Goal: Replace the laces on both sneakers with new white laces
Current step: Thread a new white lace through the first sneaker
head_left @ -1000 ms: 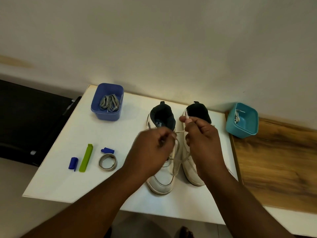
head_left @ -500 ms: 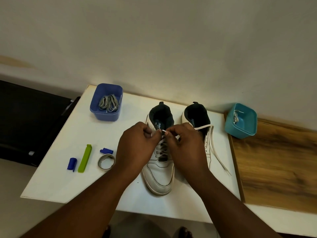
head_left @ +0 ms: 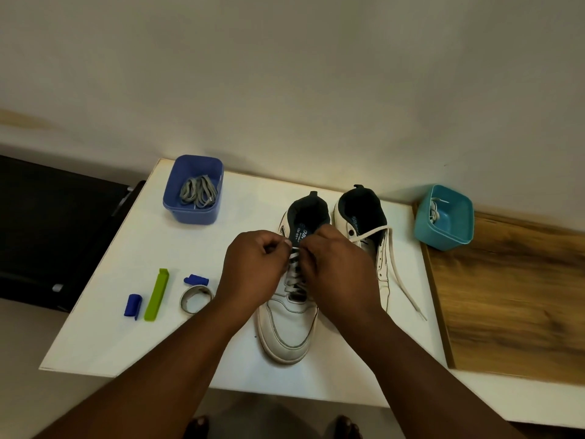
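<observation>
Two white sneakers stand side by side on the white table (head_left: 104,327), toes toward me. My left hand (head_left: 253,270) and my right hand (head_left: 335,274) meet over the tongue of the left sneaker (head_left: 286,327), each pinching an end of its white lace (head_left: 293,258) near the top eyelets. The right sneaker (head_left: 361,210) is partly hidden behind my right hand. Its white lace (head_left: 403,286) hangs loose down the shoe's right side onto the table.
A blue bin (head_left: 193,190) at the back left holds grey laces. A teal bin (head_left: 444,217) at the back right holds a white lace. A green clip (head_left: 156,294), two small blue pieces and a tape ring (head_left: 196,299) lie left. A wooden board (head_left: 512,299) lies right.
One second ago both hands held a lace raised over the right sneaker. They moved left and down to the left sneaker's top eyelets, and the right sneaker's lace now hangs loose.
</observation>
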Available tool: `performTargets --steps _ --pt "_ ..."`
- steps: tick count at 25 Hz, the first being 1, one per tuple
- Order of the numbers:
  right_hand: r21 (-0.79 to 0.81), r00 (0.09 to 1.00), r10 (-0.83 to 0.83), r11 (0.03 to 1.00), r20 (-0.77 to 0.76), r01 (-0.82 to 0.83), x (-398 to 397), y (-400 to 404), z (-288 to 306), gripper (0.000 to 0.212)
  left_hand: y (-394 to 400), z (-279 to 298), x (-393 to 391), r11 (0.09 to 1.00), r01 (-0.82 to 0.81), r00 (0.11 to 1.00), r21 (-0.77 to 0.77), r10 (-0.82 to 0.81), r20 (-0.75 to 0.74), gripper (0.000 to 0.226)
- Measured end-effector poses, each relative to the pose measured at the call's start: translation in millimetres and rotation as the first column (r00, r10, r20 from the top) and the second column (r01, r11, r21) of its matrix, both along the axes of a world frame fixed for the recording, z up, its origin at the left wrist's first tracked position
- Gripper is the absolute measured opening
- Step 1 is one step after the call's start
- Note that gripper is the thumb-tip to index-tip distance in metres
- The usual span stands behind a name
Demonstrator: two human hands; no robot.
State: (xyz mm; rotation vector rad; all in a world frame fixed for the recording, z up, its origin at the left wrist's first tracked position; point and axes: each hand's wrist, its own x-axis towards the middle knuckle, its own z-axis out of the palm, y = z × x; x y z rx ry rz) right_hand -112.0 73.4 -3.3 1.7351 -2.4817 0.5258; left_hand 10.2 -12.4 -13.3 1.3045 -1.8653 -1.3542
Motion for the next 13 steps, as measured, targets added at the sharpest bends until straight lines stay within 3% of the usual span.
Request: performTargets --steps 4,13 --pt "-0.011 0.997 0.06 0.998 0.039 -0.06 -3.6 -0.2 1.6 0.016 -1.7 1.1 1.3 0.99 0.006 0.997 0.139 0.004 -0.075 0.017" --pt "-0.019 0.974 0.06 0.998 0.217 -0.057 -5.2 0.3 -0.7 0.014 -3.1 4.3 2.1 0.983 0.05 0.994 0.178 -0.031 -0.108 0.011"
